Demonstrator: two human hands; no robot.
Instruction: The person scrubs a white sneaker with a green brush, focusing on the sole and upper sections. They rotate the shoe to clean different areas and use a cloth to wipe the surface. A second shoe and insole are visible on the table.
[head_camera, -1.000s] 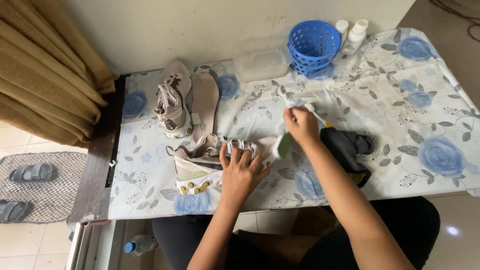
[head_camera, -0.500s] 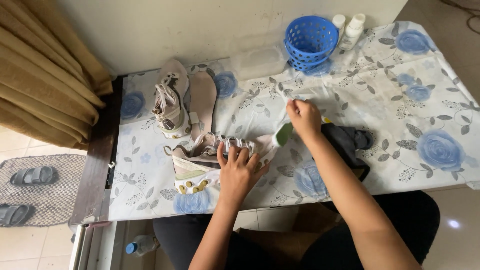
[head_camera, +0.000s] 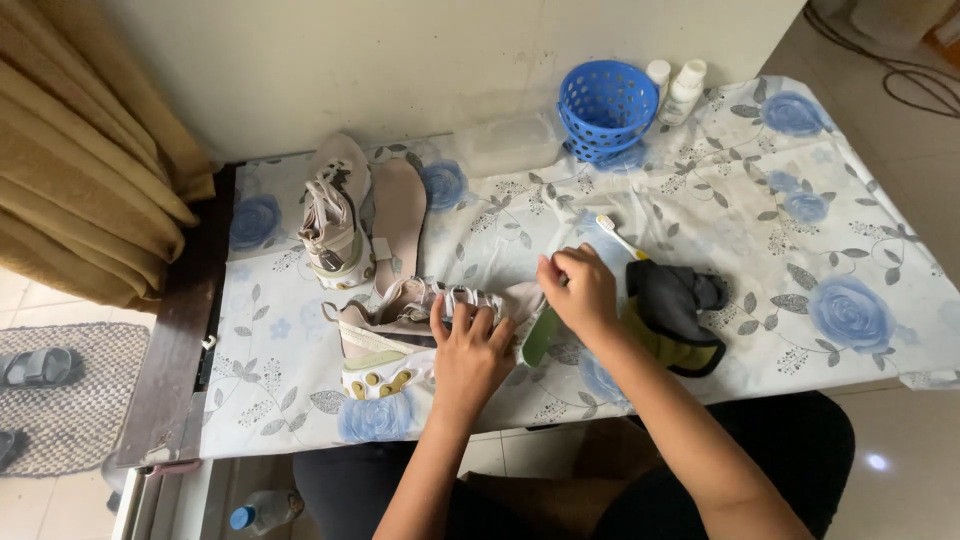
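1. Beige sneaker (head_camera: 420, 325) lies on its side near the front edge of the table (head_camera: 850, 250), toe pointing right, sole toward the person.
2. Head view only. Left hand (head_camera: 468, 352) is pressed flat on the sneaker's upper, fingers spread over the laces, pinning it down.
3. Right hand (head_camera: 580, 292) is closed at the toe end; can't tell exactly what it pinches. A green piece (head_camera: 541, 337) shows just below it.
4. Toothbrush (head_camera: 618, 237) lies just beyond the right hand; dark cloth (head_camera: 668, 312) just right of it.
5. Second sneaker (head_camera: 333, 225) and a loose insole (head_camera: 398, 215) sit toward the back-left corner. Blue basket (head_camera: 606, 105) and two white bottles (head_camera: 675, 85) at the back edge, clear box (head_camera: 503, 147) beside them.
6. Judgement: keep the left palm firm so the shoe doesn't roll; work the toe in short, controlled strokes.
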